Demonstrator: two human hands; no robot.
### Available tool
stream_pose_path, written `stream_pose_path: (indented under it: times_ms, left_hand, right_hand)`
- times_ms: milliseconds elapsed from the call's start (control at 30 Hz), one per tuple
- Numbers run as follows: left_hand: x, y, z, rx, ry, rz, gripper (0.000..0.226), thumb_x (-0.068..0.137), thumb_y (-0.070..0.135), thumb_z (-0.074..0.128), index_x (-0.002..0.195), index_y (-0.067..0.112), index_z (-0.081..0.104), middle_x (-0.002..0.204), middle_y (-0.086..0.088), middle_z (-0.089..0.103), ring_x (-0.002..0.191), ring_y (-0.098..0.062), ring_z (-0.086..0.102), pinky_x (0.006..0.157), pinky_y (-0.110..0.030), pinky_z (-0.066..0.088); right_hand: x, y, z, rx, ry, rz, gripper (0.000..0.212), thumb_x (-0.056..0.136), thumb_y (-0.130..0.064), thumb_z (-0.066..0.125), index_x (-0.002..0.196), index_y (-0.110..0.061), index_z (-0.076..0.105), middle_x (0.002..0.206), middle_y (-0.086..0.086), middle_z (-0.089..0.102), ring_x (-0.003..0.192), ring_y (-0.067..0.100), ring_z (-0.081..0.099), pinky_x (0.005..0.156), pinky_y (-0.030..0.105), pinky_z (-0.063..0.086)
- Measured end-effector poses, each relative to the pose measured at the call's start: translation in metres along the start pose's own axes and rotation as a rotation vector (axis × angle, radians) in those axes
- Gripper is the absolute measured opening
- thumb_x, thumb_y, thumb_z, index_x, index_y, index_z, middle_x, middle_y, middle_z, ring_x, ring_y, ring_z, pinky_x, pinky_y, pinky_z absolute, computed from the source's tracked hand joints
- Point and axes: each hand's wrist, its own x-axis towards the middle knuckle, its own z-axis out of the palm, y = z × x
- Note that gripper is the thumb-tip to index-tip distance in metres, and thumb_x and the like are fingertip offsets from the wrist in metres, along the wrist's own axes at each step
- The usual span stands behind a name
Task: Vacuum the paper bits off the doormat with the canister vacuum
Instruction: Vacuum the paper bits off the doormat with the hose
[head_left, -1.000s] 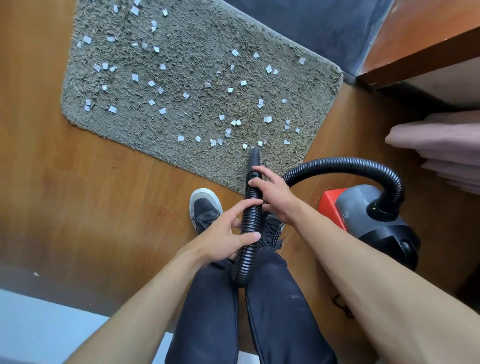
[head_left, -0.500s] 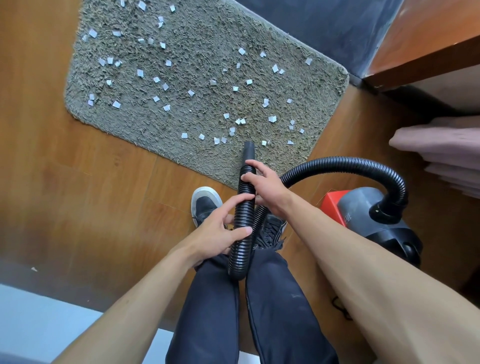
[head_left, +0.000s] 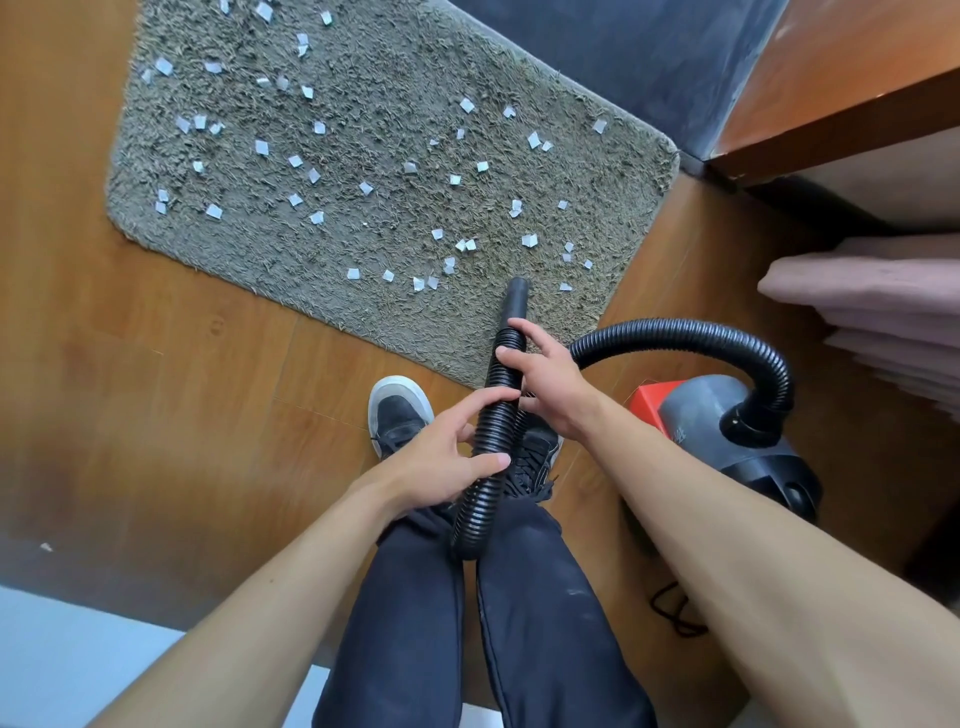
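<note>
While I stand over the shaggy grey doormat (head_left: 363, 234), both of my hands are on the vacuum's black ribbed hose (head_left: 675, 331). My left hand (head_left: 447, 457) grips it low down, thumb and forefinger curled round the corrugated rings. My right hand (head_left: 550, 384) is wrapped round it higher up, just where the ribs give way to the smooth, round nozzle (head_left: 517, 299). That nozzle points out over the near edge of the mat, right among the closest scraps, though I cannot tell whether its mouth touches the pile. Small, pale, roughly square paper bits (head_left: 529, 239) lie scattered across the whole rug, thick at the far left and strung loosely along the near side. From my right hand the hose loops up in a tall arch and plugs into the top of the canister vacuum (head_left: 696, 410), a rounded grey body with a boxy red end, sitting on the floor just right of my feet. The floor (head_left: 156, 389) is glossy brown wood-grain planks. One grey suede shoe (head_left: 400, 410) with a white rubber toe shows beside the hose, above my dark trousers (head_left: 405, 623). A thin black cord (head_left: 675, 618) trails by my right leg. Soft pink folded fabric (head_left: 883, 301) is stacked at the far right.
</note>
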Motion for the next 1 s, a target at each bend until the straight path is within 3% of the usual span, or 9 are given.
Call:
stream_pose_path:
  times_ms: [200, 333, 400, 467, 533, 633, 733, 1000]
  left_hand:
    - [-0.003, -0.007, -0.009, -0.028, 0.033, -0.017, 0.061, 0.095, 0.008, 0.061, 0.133, 0.054, 0.046, 0.111, -0.019, 0.064, 0.085, -0.034, 0.053, 0.076, -0.068, 0.046]
    - [0.001, -0.002, -0.01, -0.019, 0.03, -0.028, 0.061, 0.094, 0.009, 0.061, 0.133, 0.053, 0.047, 0.11, -0.021, 0.063, 0.084, -0.035, 0.058, 0.076, -0.071, 0.048]
    - [0.005, 0.002, -0.008, 0.0, 0.014, -0.021, 0.06, 0.096, 0.004, 0.059, 0.136, 0.048, 0.047, 0.102, -0.011, 0.064, 0.079, -0.027, 0.065, 0.063, -0.043, 0.058]
    - [0.008, 0.01, -0.004, 0.023, -0.001, -0.002, 0.06, 0.097, -0.002, 0.056, 0.141, 0.037, 0.045, 0.098, -0.003, 0.063, 0.073, -0.006, 0.066, 0.055, -0.018, 0.052]
    - [0.012, 0.016, 0.002, 0.056, -0.012, -0.008, 0.059, 0.097, -0.004, 0.054, 0.142, 0.032, 0.044, 0.098, 0.0, 0.063, 0.071, 0.001, 0.065, 0.054, -0.01, 0.049]
    - [0.019, 0.022, 0.01, 0.083, -0.037, -0.024, 0.06, 0.096, -0.002, 0.056, 0.14, 0.036, 0.045, 0.107, -0.01, 0.062, 0.072, -0.004, 0.068, 0.056, -0.02, 0.055]
    - [0.024, 0.027, 0.015, 0.113, -0.066, -0.061, 0.058, 0.097, 0.005, 0.059, 0.134, 0.049, 0.047, 0.118, -0.019, 0.059, 0.077, -0.023, 0.068, 0.061, -0.038, 0.058]
    - [0.034, 0.034, 0.024, 0.145, -0.074, -0.082, 0.057, 0.097, 0.005, 0.058, 0.135, 0.047, 0.046, 0.107, -0.007, 0.062, 0.067, -0.009, 0.069, 0.049, -0.027, 0.053]
  right_hand:
    - [0.004, 0.0, 0.014, -0.045, -0.013, -0.002, 0.049, 0.094, -0.009, 0.06, 0.137, -0.03, 0.049, 0.111, 0.006, 0.063, 0.076, 0.015, 0.064, 0.055, 0.028, 0.051]
    - [0.006, 0.001, 0.012, -0.006, 0.005, -0.016, 0.048, 0.094, -0.009, 0.059, 0.137, -0.03, 0.05, 0.113, 0.006, 0.063, 0.082, 0.017, 0.066, 0.059, 0.029, 0.053]
    - [0.005, -0.001, 0.007, 0.018, 0.025, -0.024, 0.047, 0.095, -0.009, 0.058, 0.137, -0.029, 0.05, 0.113, 0.005, 0.062, 0.083, 0.017, 0.065, 0.059, 0.029, 0.053]
    - [0.004, -0.002, 0.0, 0.044, 0.06, -0.029, 0.047, 0.095, -0.008, 0.058, 0.137, -0.027, 0.049, 0.11, 0.003, 0.062, 0.082, 0.016, 0.064, 0.058, 0.029, 0.053]
    - [0.002, -0.003, -0.008, 0.073, 0.088, -0.024, 0.046, 0.095, -0.007, 0.057, 0.136, -0.027, 0.05, 0.109, 0.003, 0.062, 0.082, 0.016, 0.064, 0.057, 0.028, 0.053]
    - [0.0, -0.004, -0.019, 0.123, 0.117, -0.009, 0.045, 0.095, -0.006, 0.056, 0.134, -0.027, 0.052, 0.109, 0.006, 0.062, 0.08, 0.017, 0.063, 0.054, 0.026, 0.053]
    - [-0.002, -0.002, -0.027, 0.134, 0.143, -0.018, 0.042, 0.095, -0.007, 0.055, 0.131, -0.029, 0.053, 0.109, 0.008, 0.061, 0.078, 0.017, 0.062, 0.053, 0.025, 0.053]
    - [-0.001, -0.003, -0.042, 0.11, 0.17, -0.047, 0.041, 0.095, -0.009, 0.055, 0.13, -0.032, 0.053, 0.105, 0.005, 0.062, 0.077, 0.016, 0.061, 0.057, 0.027, 0.052]
